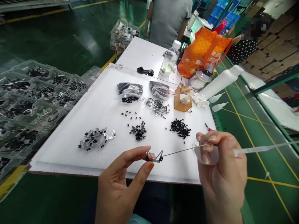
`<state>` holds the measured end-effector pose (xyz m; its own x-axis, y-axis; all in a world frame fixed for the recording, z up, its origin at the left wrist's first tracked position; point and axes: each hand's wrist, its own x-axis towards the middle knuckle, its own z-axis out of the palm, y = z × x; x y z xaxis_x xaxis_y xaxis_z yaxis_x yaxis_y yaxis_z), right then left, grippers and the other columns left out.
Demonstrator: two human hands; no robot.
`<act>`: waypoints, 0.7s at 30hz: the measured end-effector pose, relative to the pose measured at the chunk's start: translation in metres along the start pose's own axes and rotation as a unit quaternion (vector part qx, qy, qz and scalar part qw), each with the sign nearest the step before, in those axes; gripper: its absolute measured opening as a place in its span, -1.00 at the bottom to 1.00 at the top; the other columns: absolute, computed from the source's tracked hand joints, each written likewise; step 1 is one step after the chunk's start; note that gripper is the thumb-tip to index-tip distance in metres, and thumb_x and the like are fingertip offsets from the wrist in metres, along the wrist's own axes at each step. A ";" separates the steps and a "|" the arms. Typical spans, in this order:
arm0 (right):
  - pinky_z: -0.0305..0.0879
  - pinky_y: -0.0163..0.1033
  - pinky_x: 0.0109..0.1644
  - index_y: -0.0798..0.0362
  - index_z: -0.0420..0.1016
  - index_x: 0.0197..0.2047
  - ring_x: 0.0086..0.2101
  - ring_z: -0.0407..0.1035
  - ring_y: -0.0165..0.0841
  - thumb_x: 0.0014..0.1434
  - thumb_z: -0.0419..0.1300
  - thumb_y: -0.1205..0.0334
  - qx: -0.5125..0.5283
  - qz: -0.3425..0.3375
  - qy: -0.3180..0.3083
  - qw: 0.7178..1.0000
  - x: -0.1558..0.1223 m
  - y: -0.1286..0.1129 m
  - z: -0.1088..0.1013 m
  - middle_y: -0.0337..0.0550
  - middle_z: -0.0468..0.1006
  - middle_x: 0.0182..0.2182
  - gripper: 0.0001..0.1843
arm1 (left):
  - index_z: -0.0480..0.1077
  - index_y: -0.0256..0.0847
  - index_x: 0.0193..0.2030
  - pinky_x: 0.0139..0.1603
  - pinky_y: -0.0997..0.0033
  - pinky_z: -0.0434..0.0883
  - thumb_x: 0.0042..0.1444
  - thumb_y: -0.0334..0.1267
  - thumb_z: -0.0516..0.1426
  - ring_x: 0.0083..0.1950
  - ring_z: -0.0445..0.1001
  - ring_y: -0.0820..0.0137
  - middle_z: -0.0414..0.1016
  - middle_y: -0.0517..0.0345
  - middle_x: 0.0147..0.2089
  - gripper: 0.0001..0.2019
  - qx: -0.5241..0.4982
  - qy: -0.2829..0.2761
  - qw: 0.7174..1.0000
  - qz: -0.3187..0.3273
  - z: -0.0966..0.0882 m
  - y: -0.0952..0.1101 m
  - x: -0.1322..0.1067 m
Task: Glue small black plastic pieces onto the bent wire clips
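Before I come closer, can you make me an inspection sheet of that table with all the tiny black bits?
Surface: flat white tabletop with small heaps on it.
Work things: V-shaped silver metal clip with black tips; heap of similar clips; two heaps of tiny black pieces.
Clutter: orange printed bag and clear white-capped bottle, toward the back.
Hands: left hand pinches the clip; right hand holds a thin dark rod, tip at the clip, contact unclear.
Cables: dark bundle; can't tell whether it's cable.
Surroundings: green floor; person in a grey shirt beyond; clear plastic trays at left.
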<state>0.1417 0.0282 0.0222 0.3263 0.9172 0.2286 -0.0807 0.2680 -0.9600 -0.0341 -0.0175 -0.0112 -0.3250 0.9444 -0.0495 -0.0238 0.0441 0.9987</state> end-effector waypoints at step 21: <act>0.24 -0.13 -0.29 0.02 0.57 -0.36 -0.47 0.36 -0.27 0.34 0.18 -0.09 -0.380 -0.245 0.083 0.888 0.158 0.046 -0.024 -0.15 0.56 -0.47 -0.60 | 0.66 0.17 -0.18 -0.04 0.57 0.62 0.04 -0.08 0.40 -0.13 0.71 0.38 0.75 0.37 -0.25 -0.82 0.027 0.020 0.999 -0.039 0.002 0.006 -0.006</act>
<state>0.2121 0.1787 0.0102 0.2856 0.6724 0.6829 0.7473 0.2898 -0.5979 -0.0300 -0.0222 -0.0046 -0.3624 0.9233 -0.1269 0.0000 0.1362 0.9907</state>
